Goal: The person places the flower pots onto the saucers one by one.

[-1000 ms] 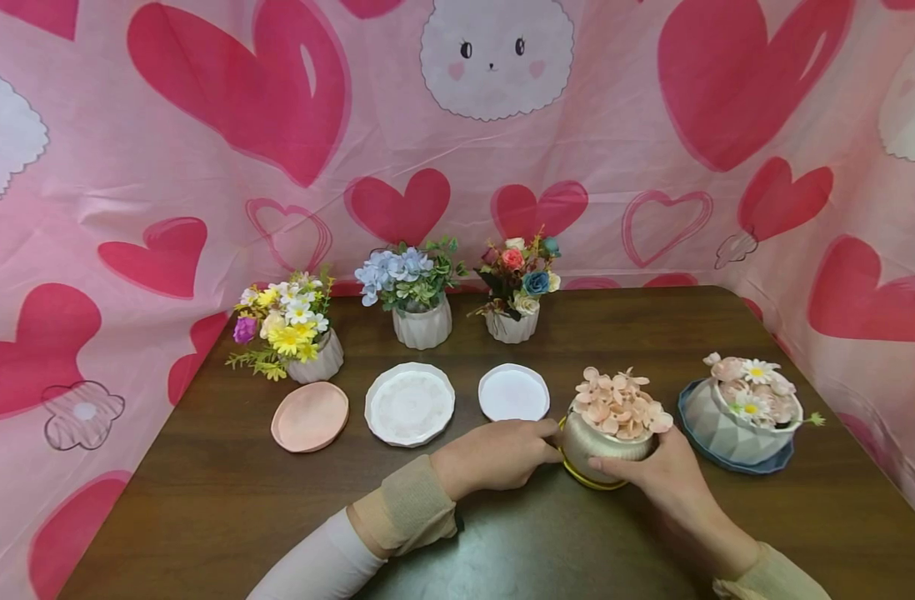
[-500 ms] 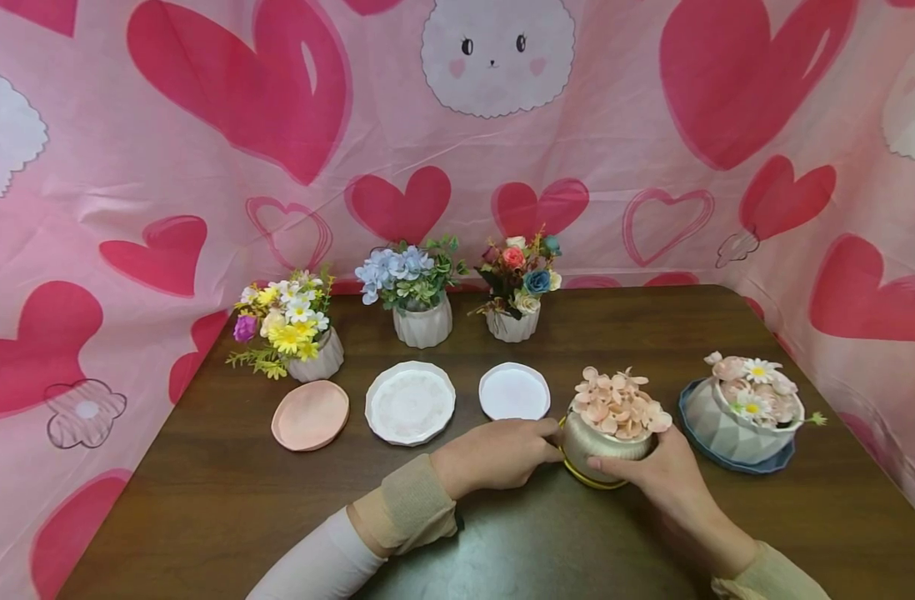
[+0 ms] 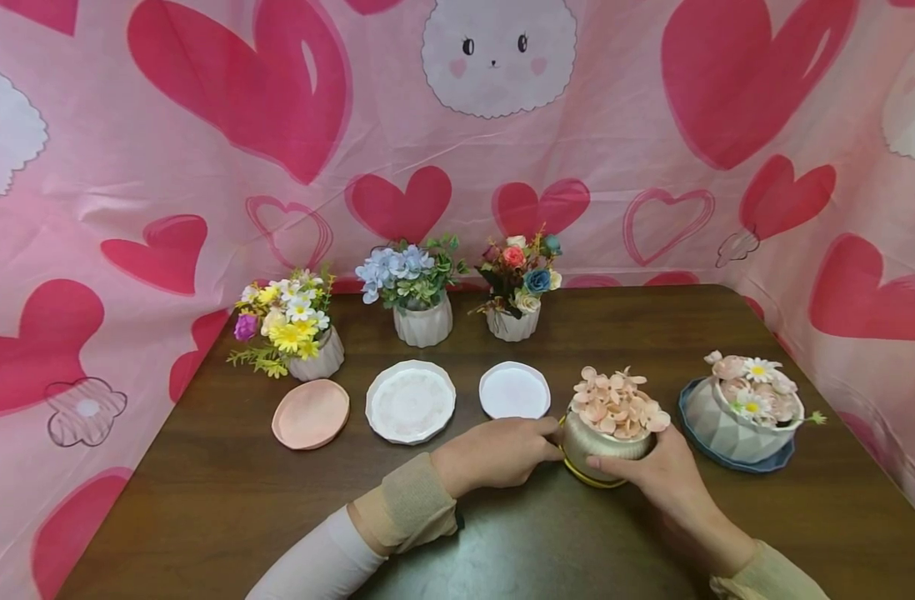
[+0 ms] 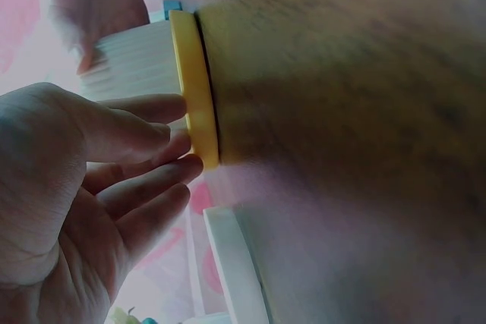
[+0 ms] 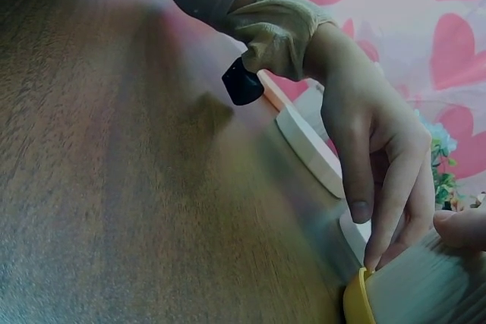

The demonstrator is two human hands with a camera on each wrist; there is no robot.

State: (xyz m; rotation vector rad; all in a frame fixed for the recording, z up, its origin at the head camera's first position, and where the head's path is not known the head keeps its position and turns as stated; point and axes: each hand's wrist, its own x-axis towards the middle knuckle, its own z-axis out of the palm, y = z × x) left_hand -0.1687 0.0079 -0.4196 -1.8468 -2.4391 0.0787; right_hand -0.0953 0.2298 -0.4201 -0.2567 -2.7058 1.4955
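My right hand (image 3: 675,479) grips a cream, ribbed flowerpot (image 3: 596,446) from its right side, thumb across the front. Peach artificial flowers (image 3: 618,404) fill the pot's top. Under the pot is a yellow saucer (image 4: 196,81), upright pot and saucer together on the table. My left hand (image 3: 498,454) reaches in from the left, and its fingertips (image 4: 191,166) touch the saucer's rim with the fingers fairly straight. In the right wrist view, one left fingertip rests right at the edge of the yellow saucer (image 5: 355,300). The right hand's far fingers are hidden behind the pot.
To the right, a white faceted pot (image 3: 727,429) of pink flowers and daisies stands on a blue saucer (image 3: 772,462). A pink saucer (image 3: 311,414) and two white saucers (image 3: 410,402) lie left of the hands. Three potted flower arrangements (image 3: 423,321) stand behind them, before a heart-print cloth (image 3: 615,142).
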